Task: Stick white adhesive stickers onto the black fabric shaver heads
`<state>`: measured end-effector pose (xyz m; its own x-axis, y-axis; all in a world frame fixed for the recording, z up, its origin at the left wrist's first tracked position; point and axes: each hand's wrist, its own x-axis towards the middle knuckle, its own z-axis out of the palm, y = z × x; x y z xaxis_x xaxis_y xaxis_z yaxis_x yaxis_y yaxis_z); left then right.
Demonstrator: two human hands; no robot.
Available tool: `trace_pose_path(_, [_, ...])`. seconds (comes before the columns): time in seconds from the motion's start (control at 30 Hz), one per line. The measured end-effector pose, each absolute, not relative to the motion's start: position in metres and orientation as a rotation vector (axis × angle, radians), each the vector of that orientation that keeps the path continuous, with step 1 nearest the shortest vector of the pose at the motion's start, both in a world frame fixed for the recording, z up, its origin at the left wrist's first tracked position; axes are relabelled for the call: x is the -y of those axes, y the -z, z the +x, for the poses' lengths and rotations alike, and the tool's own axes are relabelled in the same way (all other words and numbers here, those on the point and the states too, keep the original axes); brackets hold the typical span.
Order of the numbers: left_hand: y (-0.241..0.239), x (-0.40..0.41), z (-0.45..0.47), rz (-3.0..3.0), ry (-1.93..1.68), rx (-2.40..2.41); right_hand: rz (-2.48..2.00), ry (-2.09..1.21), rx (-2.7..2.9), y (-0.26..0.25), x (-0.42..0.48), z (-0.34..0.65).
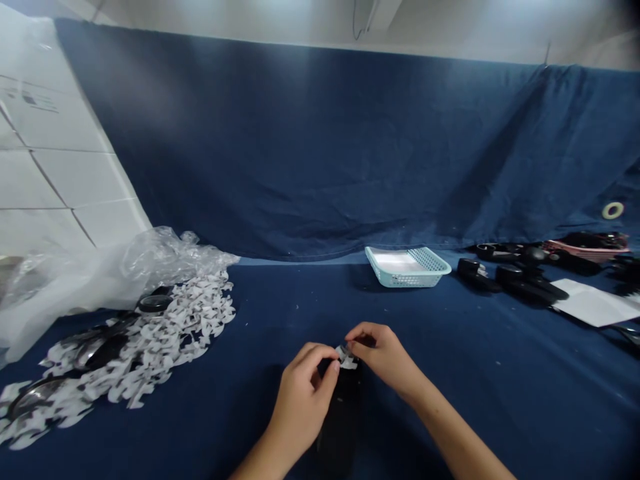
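A long black object (pixel 341 417) lies on the blue surface close in front of me, its near end low in the view. At its far end is a small white piece (pixel 347 362) with a greyish part beside it. My left hand (pixel 306 387) is closed, with thumb and forefinger pinching the left edge of the white piece. From the right, my right hand (pixel 381 352) pinches the far upper side of the same piece between thumb and forefinger. The fingertips partly cover the piece, so its exact shape is unclear.
At left lies a heap of white cut-out pieces (pixel 175 333) with black round-ended parts (pixel 100 350) and clear plastic (pixel 165 257). A light blue basket (pixel 410 277) holds white sheets. Black parts (pixel 530 283), white paper (pixel 595 301) and a red basket (pixel 585 248) sit right.
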<state>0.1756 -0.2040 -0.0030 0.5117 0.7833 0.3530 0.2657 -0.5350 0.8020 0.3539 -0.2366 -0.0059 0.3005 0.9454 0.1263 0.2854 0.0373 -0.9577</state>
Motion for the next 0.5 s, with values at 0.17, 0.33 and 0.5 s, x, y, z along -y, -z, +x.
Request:
trace_pose_path(0.17, [0.005,0.2,0.173,2.062,-0.924,-0.846,-1.48,-0.869,1.114,0.007,0.237,0.353])
trace_pose_path(0.33, [-0.001,0.202,0.163,2.195,-0.782,-0.82,-1.433,-1.007,1.095,0.008,0.238,0.354])
trace_pose_path(0.5, [-0.002,0.207,0.162,2.321,-0.732,-0.803,-1.372,-1.035,1.13,0.005,0.243,0.353])
